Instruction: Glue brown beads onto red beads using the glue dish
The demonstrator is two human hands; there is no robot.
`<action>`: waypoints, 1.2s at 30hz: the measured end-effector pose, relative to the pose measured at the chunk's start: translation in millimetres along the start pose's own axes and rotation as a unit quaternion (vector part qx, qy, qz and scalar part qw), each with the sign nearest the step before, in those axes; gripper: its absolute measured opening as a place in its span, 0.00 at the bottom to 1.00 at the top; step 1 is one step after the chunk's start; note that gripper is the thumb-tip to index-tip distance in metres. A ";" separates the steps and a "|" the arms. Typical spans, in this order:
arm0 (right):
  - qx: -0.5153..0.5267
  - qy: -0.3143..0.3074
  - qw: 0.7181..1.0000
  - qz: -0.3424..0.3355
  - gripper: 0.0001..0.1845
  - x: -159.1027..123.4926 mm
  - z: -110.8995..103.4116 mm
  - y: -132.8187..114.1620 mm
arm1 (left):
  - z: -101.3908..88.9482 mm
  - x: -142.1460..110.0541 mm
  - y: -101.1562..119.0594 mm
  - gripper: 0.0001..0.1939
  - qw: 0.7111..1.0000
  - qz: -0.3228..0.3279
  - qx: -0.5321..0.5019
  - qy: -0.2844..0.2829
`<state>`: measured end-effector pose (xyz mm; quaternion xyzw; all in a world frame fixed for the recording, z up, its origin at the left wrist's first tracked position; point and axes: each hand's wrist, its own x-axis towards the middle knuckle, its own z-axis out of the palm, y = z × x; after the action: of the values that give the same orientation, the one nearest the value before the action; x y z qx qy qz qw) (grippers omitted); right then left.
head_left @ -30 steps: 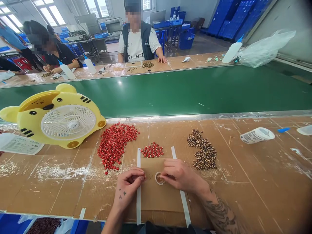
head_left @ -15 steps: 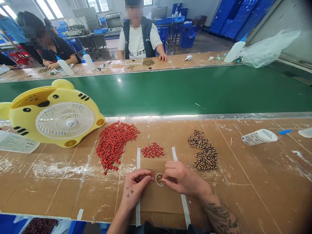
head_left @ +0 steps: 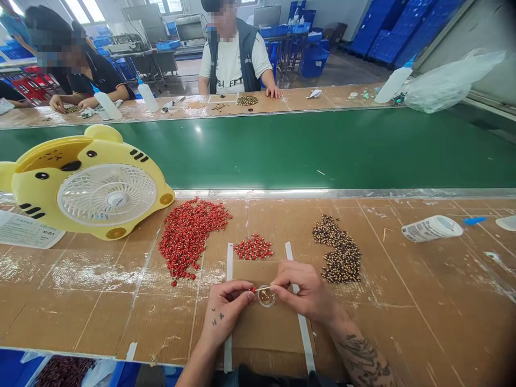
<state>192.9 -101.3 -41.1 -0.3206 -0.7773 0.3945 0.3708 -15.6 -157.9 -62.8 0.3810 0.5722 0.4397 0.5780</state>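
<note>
My left hand [head_left: 229,307] is closed, pinching a small red bead-like piece [head_left: 253,289] between thumb and fingertips. In my right hand [head_left: 300,287] is a thin pale stick [head_left: 263,288], its tip reaching to the red piece. Below the stick, a small clear round dish [head_left: 266,297] lies on a cardboard sheet [head_left: 270,338] between two white tape strips. Just beyond the sheet is a small pile of red pieces [head_left: 253,247]. A larger red pile [head_left: 189,234] spreads to the left, and a pile of dark and gold pieces [head_left: 337,250] lies right of my right hand.
A yellow animal-faced fan [head_left: 94,185] stands at the left. A white tub [head_left: 432,229] lies on its side at the right, near a blue cap-like piece [head_left: 474,220]. Past the green belt [head_left: 322,150], co-workers sit at another table with glue bottles [head_left: 394,85].
My right hand has raised the stick out over the dish and brought its tip to the red piece. My left hand keeps its pinch. The co-worker opposite has turned their head.
</note>
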 end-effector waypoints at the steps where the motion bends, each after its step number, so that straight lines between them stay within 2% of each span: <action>1: 0.000 -0.003 1.000 0.002 0.12 -0.1 0.7 0.5 | -0.2 0.1 -0.7 0.09 1.000 0.000 -0.001 -0.002; 7: -0.025 0.014 0.999 0.025 0.15 0.4 3.7 -0.5 | -1.1 0.9 -2.7 0.09 1.000 -0.005 -0.029 -0.007; 11: -0.030 0.016 0.999 0.031 0.16 0.1 -2.8 0.1 | -2.3 3.0 -3.9 0.09 0.999 -0.009 -0.034 -0.005; 14: -0.067 -0.029 0.997 0.040 0.16 0.4 -10.6 -1.7 | -4.6 5.4 -6.5 0.11 0.999 -0.017 -0.044 -0.008; 16: -0.123 -0.082 0.987 0.058 0.15 0.9 -15.9 -5.1 | -6.7 6.6 -9.3 0.12 0.999 -0.020 -0.048 -0.010; 18: -0.163 -0.111 0.977 0.078 0.12 0.6 -23.6 -7.8 | -8.9 7.4 -12.6 0.12 0.999 -0.022 -0.042 -0.012; 21: -0.193 -0.060 0.974 0.106 0.09 -2.6 -45.9 -4.3 | -11.5 8.8 -16.4 0.14 0.999 -0.020 -0.024 -0.011; 23: -0.241 0.000 0.961 0.138 0.09 -5.8 -67.7 4.1 | -12.3 9.8 -17.0 0.15 1.000 -0.014 -0.013 -0.011; 25: -0.308 0.028 0.936 0.167 0.09 -7.7 -89.6 15.2 | -12.2 10.7 -16.2 0.16 1.000 -0.005 -0.005 -0.015; 28: -0.387 -0.011 0.903 0.188 0.11 -5.4 -110.7 30.7 | -11.6 11.3 -14.4 0.16 1.000 0.010 0.005 -0.020; 32: -0.444 -0.087 0.870 0.196 0.09 3.8 -111.4 41.2 | -11.1 10.7 -13.8 0.15 0.999 0.022 0.010 -0.021; 36: -0.463 -0.113 0.857 0.197 0.11 10.3 -103.4 46.8 | -10.4 9.2 -13.2 0.15 0.999 0.024 0.001 -0.025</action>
<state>283.0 -31.7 -34.8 -0.5545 -0.8275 0.0878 0.0039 -25.4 -154.2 -78.9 0.4058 0.5490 0.4430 0.5811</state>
